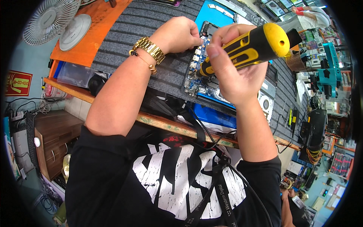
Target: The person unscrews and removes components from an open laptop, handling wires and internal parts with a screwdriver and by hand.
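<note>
My right hand (238, 81) grips a black-and-yellow screwdriver (255, 43), angled down to the lower left, its tip at the left part of an open laptop chassis with a blue circuit board (204, 90). My thumb lies along the handle. My left hand (177, 36) is at the chassis's upper left edge, fingers curled and pinched near the board; what they hold, if anything, is hidden. The chassis rests on a grey ribbed mat (117, 38); a light blue mat (210, 13) lies beyond it. Part of the board is hidden behind my right hand and the screwdriver.
A white fan (49, 20) sits at upper left on an orange surface (100, 11). A blue bag (211, 113) and cables are below the bench edge (75, 90). A teal machine (327, 75) stands at right. Other people's arms (306, 11) show at upper right and lower right.
</note>
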Available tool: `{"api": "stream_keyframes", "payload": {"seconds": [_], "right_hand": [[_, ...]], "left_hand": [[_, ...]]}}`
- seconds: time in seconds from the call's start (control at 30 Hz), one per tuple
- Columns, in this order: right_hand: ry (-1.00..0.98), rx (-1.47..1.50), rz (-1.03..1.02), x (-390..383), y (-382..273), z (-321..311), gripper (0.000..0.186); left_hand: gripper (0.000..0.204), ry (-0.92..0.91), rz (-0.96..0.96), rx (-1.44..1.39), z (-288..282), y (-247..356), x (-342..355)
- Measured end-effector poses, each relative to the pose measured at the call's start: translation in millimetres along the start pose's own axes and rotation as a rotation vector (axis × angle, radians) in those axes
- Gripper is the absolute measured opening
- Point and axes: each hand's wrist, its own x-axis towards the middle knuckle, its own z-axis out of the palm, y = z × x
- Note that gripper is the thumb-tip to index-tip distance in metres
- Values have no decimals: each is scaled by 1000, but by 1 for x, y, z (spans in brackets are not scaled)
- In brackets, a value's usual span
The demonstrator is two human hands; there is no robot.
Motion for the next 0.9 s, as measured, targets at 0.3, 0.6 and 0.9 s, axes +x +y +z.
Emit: {"api": "stream_keyframes", "payload": {"seconds": [0.3,0.6,0.9], "right_hand": [[-173,-8,-57,5,-3,5,34],[-146,-55,-42,2,-1,5,34],[-104,-93,-22,0,-2,9,35]], "left_hand": [[21,65,216,15,3,-15,5],[23,50,167,22,1,-14,3],[28,43,158,53,-5,-8,-3]]}}
